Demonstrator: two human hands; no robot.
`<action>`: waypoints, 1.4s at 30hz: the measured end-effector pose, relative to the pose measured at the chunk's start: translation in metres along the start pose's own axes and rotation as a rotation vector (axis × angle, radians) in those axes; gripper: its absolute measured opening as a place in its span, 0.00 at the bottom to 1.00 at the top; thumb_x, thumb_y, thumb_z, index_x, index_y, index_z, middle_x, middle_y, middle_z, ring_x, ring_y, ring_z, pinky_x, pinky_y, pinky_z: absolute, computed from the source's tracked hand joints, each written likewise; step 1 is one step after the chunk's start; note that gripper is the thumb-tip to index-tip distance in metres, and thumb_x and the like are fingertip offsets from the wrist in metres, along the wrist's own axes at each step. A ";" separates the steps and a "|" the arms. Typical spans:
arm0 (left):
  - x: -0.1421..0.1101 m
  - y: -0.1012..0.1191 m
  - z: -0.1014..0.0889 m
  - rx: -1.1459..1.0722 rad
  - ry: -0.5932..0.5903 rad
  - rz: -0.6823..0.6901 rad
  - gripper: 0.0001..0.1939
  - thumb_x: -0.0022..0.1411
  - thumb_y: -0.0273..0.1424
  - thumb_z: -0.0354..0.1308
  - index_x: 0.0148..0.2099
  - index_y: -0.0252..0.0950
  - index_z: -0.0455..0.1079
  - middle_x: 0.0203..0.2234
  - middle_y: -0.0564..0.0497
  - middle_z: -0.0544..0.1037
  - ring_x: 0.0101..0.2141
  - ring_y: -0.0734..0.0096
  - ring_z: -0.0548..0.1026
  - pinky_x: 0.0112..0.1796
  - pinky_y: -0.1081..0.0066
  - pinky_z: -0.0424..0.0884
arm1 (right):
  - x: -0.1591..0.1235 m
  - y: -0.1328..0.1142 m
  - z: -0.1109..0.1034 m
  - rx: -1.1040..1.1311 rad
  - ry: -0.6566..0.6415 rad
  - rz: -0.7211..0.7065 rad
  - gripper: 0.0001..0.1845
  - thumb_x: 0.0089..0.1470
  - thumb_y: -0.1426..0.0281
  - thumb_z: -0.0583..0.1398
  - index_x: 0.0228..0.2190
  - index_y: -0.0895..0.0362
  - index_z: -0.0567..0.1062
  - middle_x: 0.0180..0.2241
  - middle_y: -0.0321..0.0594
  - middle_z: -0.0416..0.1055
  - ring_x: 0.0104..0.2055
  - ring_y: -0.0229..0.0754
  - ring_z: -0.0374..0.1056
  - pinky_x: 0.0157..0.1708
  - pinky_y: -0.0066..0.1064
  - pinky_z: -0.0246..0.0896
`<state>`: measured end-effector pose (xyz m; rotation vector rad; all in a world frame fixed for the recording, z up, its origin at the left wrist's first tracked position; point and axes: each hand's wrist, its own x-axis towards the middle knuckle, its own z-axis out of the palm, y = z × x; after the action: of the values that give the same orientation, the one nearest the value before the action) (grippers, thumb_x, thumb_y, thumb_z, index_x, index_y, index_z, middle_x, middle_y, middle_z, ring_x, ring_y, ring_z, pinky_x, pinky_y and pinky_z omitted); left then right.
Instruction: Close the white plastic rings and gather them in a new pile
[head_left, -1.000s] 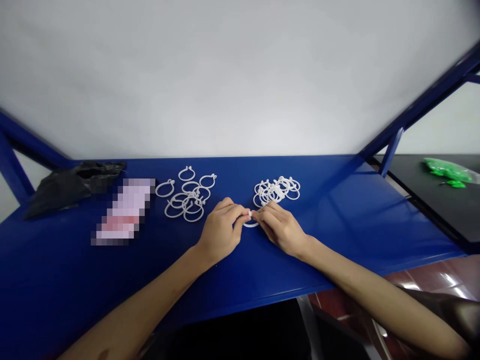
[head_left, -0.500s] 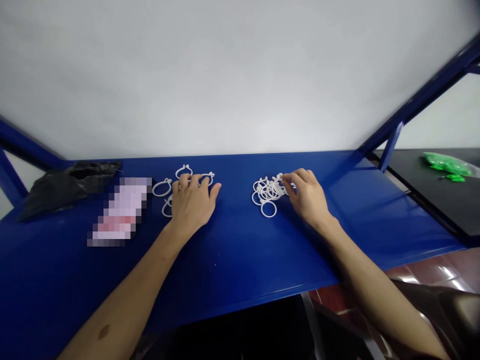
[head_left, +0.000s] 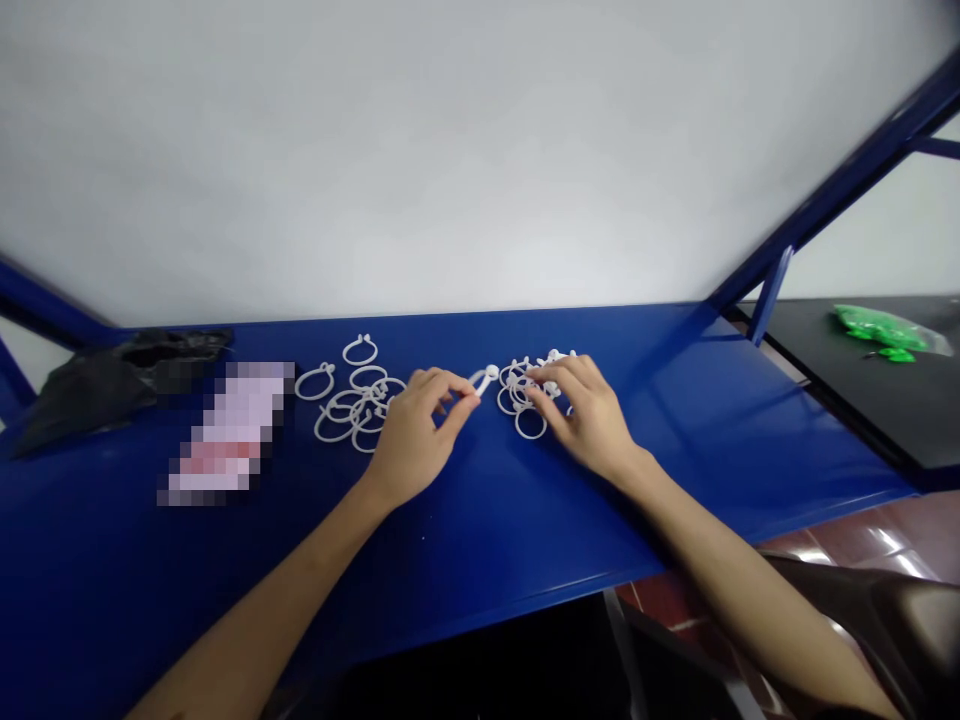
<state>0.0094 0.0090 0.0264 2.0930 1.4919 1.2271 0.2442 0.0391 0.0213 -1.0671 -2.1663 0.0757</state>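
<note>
My left hand point(head_left: 420, 425) pinches one white plastic curtain ring point(head_left: 486, 378) between thumb and forefinger, holding it over the middle of the blue table. The ring is seen nearly edge-on, with a knobbed clasp at its upper end. At the right pile of white rings point(head_left: 517, 390) is my right hand point(head_left: 589, 415), thumb and forefinger apart at the pile's near right side. It covers part of that pile, and I see nothing held in it. Left of my left hand lies a looser group of white rings point(head_left: 352, 405), some overlapping, partly hidden by my fingers.
On the blue table point(head_left: 480, 530), a pixelated pinkish flat object point(head_left: 236, 425) lies at the left beside a black plastic bag point(head_left: 105, 385). A grey-white wall rises behind. Off to the right, a bag of green pieces point(head_left: 885, 330) rests on a black tabletop point(head_left: 840, 400).
My left hand has moved right from above the left group, uncovering more rings, and now holds a ring. My right hand has shifted slightly left and its thumb and forefinger have parted.
</note>
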 end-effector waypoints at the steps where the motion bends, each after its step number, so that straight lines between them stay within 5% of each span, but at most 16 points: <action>1: -0.002 0.006 0.001 -0.126 -0.041 -0.046 0.06 0.67 0.31 0.55 0.36 0.40 0.70 0.31 0.53 0.75 0.31 0.71 0.70 0.36 0.68 0.69 | -0.001 -0.005 0.002 0.049 -0.019 -0.006 0.10 0.65 0.65 0.58 0.46 0.53 0.75 0.44 0.44 0.76 0.47 0.48 0.69 0.49 0.45 0.66; 6: -0.012 0.022 0.006 -0.613 -0.254 -0.267 0.07 0.67 0.36 0.55 0.37 0.38 0.67 0.30 0.54 0.74 0.31 0.74 0.74 0.35 0.70 0.74 | -0.006 -0.024 0.011 0.277 -0.035 0.075 0.09 0.65 0.64 0.59 0.45 0.54 0.72 0.41 0.42 0.76 0.40 0.42 0.73 0.40 0.37 0.71; 10: -0.015 0.020 0.011 -0.674 -0.252 -0.339 0.08 0.67 0.37 0.54 0.40 0.39 0.66 0.32 0.52 0.77 0.32 0.71 0.77 0.36 0.68 0.76 | -0.007 -0.031 0.013 0.421 -0.034 0.166 0.05 0.65 0.67 0.58 0.40 0.55 0.71 0.35 0.38 0.76 0.33 0.38 0.74 0.35 0.31 0.70; 16: -0.014 0.009 0.012 -0.417 -0.189 -0.302 0.12 0.69 0.39 0.52 0.39 0.39 0.72 0.29 0.52 0.79 0.30 0.71 0.76 0.34 0.69 0.73 | -0.010 -0.035 0.016 0.380 -0.040 0.092 0.04 0.64 0.68 0.60 0.40 0.55 0.74 0.32 0.37 0.75 0.32 0.38 0.72 0.34 0.31 0.69; 26: -0.024 0.008 0.015 -0.147 -0.106 0.011 0.12 0.67 0.23 0.51 0.33 0.39 0.72 0.28 0.54 0.78 0.33 0.71 0.75 0.37 0.71 0.71 | -0.022 -0.030 0.020 0.310 -0.104 -0.179 0.06 0.67 0.73 0.56 0.40 0.56 0.73 0.35 0.41 0.74 0.37 0.41 0.67 0.39 0.36 0.68; 33: -0.013 -0.018 0.007 0.169 -0.246 0.160 0.11 0.70 0.31 0.51 0.46 0.41 0.76 0.37 0.48 0.80 0.43 0.61 0.74 0.47 0.59 0.71 | -0.007 -0.019 0.014 0.115 -0.121 -0.208 0.12 0.69 0.67 0.52 0.39 0.54 0.75 0.36 0.44 0.74 0.38 0.44 0.68 0.39 0.38 0.69; 37: 0.000 -0.042 -0.023 0.503 -0.187 0.045 0.19 0.66 0.27 0.49 0.54 0.42 0.74 0.48 0.44 0.79 0.51 0.53 0.71 0.54 0.52 0.66 | 0.005 0.010 -0.003 -0.075 -0.012 -0.079 0.12 0.68 0.69 0.54 0.40 0.53 0.78 0.41 0.46 0.75 0.41 0.47 0.68 0.42 0.42 0.70; 42: 0.003 -0.055 -0.050 0.816 -0.280 -0.096 0.21 0.62 0.27 0.50 0.55 0.34 0.74 0.48 0.37 0.76 0.50 0.45 0.71 0.51 0.51 0.66 | 0.003 0.046 -0.004 -0.191 -0.106 0.045 0.14 0.66 0.70 0.55 0.48 0.54 0.78 0.44 0.48 0.75 0.45 0.50 0.67 0.48 0.48 0.69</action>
<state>-0.0636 0.0236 0.0214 2.4620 2.1387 0.2500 0.2769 0.0702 0.0103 -1.2444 -2.2804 -0.0568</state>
